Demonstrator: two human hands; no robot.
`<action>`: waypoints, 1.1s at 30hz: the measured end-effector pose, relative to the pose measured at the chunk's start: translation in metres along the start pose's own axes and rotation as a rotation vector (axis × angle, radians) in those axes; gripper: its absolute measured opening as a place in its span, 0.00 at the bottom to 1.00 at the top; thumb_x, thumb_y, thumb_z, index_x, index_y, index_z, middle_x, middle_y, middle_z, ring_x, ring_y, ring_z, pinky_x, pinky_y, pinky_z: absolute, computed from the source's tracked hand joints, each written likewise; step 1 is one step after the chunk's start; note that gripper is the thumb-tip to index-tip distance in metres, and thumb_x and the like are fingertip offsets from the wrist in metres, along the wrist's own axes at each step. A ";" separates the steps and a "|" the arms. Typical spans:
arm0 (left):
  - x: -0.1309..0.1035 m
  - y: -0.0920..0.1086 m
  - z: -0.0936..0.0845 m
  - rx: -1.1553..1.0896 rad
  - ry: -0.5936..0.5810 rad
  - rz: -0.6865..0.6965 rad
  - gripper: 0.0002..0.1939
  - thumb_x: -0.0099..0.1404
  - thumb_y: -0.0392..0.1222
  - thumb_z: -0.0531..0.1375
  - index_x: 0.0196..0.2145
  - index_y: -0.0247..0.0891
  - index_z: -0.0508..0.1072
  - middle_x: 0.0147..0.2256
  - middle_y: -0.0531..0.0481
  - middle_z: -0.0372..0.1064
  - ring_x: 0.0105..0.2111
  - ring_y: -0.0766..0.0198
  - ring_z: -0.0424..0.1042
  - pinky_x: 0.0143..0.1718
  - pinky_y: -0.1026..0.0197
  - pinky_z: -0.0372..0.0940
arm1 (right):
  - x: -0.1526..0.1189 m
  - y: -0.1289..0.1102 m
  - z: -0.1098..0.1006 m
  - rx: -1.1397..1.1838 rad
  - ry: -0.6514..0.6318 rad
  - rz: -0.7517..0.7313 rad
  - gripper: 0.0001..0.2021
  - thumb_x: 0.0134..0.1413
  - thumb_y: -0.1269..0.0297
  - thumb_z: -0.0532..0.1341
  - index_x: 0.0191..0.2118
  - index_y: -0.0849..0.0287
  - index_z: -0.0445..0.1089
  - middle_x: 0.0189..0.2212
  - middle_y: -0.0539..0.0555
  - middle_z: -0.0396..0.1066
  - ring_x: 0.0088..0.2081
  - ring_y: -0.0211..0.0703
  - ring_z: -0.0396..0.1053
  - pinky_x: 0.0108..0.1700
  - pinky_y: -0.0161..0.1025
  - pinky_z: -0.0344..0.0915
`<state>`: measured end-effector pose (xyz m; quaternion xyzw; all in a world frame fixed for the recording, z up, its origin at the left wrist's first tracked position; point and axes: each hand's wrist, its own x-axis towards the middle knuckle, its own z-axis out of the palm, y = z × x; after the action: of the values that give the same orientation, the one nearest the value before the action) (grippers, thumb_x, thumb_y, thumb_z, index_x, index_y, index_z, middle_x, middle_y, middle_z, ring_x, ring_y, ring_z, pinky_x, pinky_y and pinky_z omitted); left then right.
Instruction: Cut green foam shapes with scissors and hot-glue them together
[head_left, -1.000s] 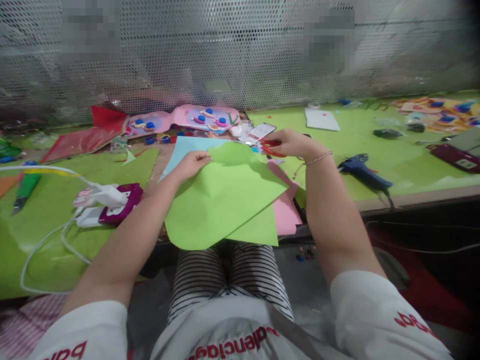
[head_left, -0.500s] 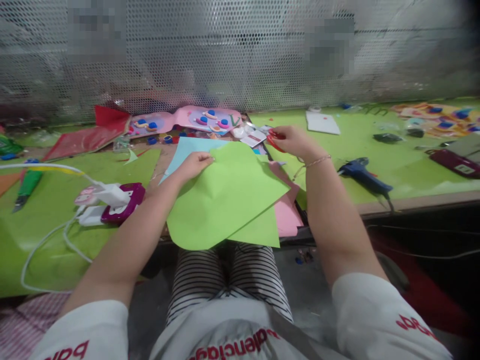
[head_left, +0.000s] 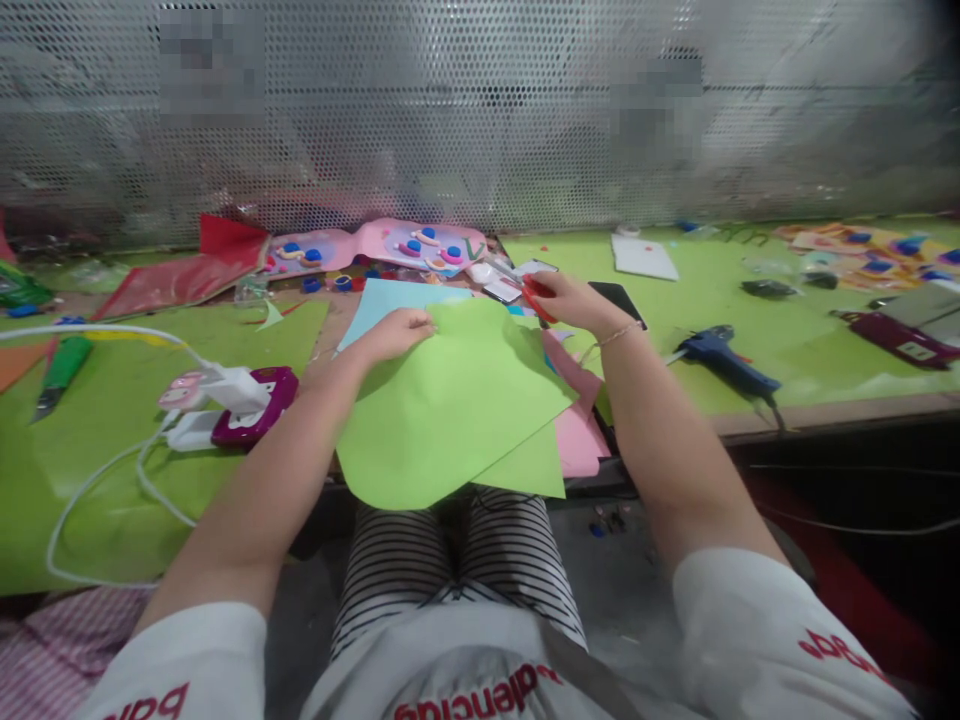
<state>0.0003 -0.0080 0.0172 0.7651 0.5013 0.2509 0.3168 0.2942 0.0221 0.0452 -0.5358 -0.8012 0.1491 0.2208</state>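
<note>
A large light-green sheet with rounded corners spreads over the table edge above my lap. My left hand pinches its upper left edge. Beyond the sheet's upper right part, my right hand is closed on red-handled scissors, whose blades point left above small white cards. Under the green sheet, a second green piece shows at the lower right, with pink sheets beside it. A light-blue sheet lies behind my left hand.
On the left are a purple power socket with white plugs, cables and a green-handled cutter. A blue glue gun and a black flat object lie right. Pink decorated pieces lie at the back, before a perforated metal panel.
My right hand with the scissors has shifted slightly left and down. A black flat object now shows behind my right wrist. The view has moved a little. My left hand keeps its pinch.
</note>
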 end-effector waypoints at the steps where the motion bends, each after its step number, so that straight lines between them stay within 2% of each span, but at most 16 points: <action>1: 0.000 0.001 0.001 0.020 -0.002 0.010 0.10 0.56 0.47 0.57 0.24 0.38 0.67 0.23 0.54 0.61 0.26 0.65 0.58 0.32 0.61 0.54 | 0.002 -0.002 0.005 0.045 0.017 -0.015 0.11 0.48 0.58 0.58 0.36 0.60 0.66 0.29 0.54 0.68 0.30 0.41 0.62 0.33 0.39 0.58; 6: -0.004 0.005 0.006 0.124 -0.004 0.085 0.14 0.57 0.44 0.57 0.19 0.40 0.58 0.20 0.55 0.54 0.23 0.66 0.53 0.29 0.60 0.51 | 0.010 -0.008 0.029 0.321 0.023 -0.097 0.09 0.40 0.65 0.61 0.30 0.59 0.61 0.26 0.49 0.62 0.29 0.37 0.58 0.34 0.38 0.59; 10: -0.003 0.007 0.005 0.171 -0.026 0.086 0.15 0.54 0.43 0.58 0.17 0.41 0.55 0.18 0.55 0.52 0.22 0.65 0.52 0.29 0.60 0.50 | 0.008 -0.019 0.036 0.325 -0.052 -0.077 0.09 0.38 0.69 0.60 0.23 0.57 0.56 0.22 0.46 0.57 0.27 0.35 0.55 0.32 0.37 0.57; 13: 0.008 0.005 -0.005 0.224 -0.064 0.079 0.11 0.51 0.40 0.58 0.16 0.41 0.59 0.18 0.54 0.56 0.23 0.64 0.55 0.30 0.60 0.51 | 0.006 -0.026 0.036 0.347 -0.077 -0.038 0.07 0.37 0.72 0.58 0.23 0.57 0.57 0.21 0.46 0.58 0.26 0.35 0.56 0.30 0.36 0.57; 15: 0.019 0.003 -0.012 0.249 -0.132 0.056 0.10 0.46 0.36 0.59 0.15 0.40 0.60 0.17 0.54 0.57 0.23 0.64 0.56 0.31 0.59 0.51 | 0.007 -0.026 0.039 0.402 -0.075 -0.020 0.06 0.37 0.70 0.58 0.24 0.57 0.58 0.21 0.46 0.60 0.26 0.36 0.58 0.30 0.36 0.57; 19: 0.040 0.004 -0.017 0.343 -0.198 -0.089 0.11 0.38 0.28 0.59 0.11 0.40 0.61 0.14 0.52 0.56 0.25 0.58 0.62 0.35 0.56 0.54 | 0.015 -0.020 0.055 0.454 -0.064 0.009 0.08 0.37 0.66 0.61 0.25 0.58 0.60 0.21 0.47 0.62 0.25 0.36 0.60 0.28 0.36 0.58; 22: 0.051 0.005 -0.003 0.296 -0.109 -0.131 0.09 0.37 0.27 0.56 0.15 0.39 0.67 0.18 0.50 0.63 0.29 0.55 0.66 0.37 0.54 0.58 | 0.021 -0.016 0.068 0.441 -0.086 0.039 0.08 0.36 0.67 0.61 0.27 0.57 0.62 0.22 0.48 0.65 0.25 0.37 0.61 0.27 0.36 0.58; 25: 0.058 0.002 0.020 0.244 -0.018 -0.089 0.07 0.42 0.30 0.56 0.21 0.39 0.70 0.27 0.46 0.71 0.34 0.54 0.69 0.42 0.53 0.61 | 0.023 -0.013 0.071 0.358 -0.047 0.022 0.07 0.35 0.68 0.60 0.26 0.57 0.62 0.23 0.49 0.65 0.26 0.39 0.61 0.28 0.37 0.58; 28: 0.060 -0.008 0.038 0.172 0.130 0.007 0.05 0.46 0.32 0.57 0.23 0.38 0.72 0.30 0.43 0.73 0.36 0.52 0.71 0.44 0.51 0.62 | 0.023 -0.011 0.064 0.280 0.019 -0.020 0.05 0.36 0.67 0.58 0.26 0.58 0.61 0.23 0.49 0.64 0.27 0.39 0.59 0.31 0.37 0.57; 33: 0.053 -0.021 0.049 0.096 0.147 0.061 0.10 0.53 0.37 0.56 0.31 0.35 0.75 0.33 0.43 0.75 0.35 0.56 0.72 0.42 0.55 0.64 | 0.020 -0.002 0.045 0.120 0.046 -0.067 0.06 0.38 0.67 0.57 0.28 0.59 0.64 0.26 0.52 0.67 0.30 0.40 0.60 0.35 0.37 0.58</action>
<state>0.0421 0.0359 -0.0275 0.7737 0.5112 0.2918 0.2345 0.2624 0.0400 0.0115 -0.4977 -0.8030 0.1771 0.2760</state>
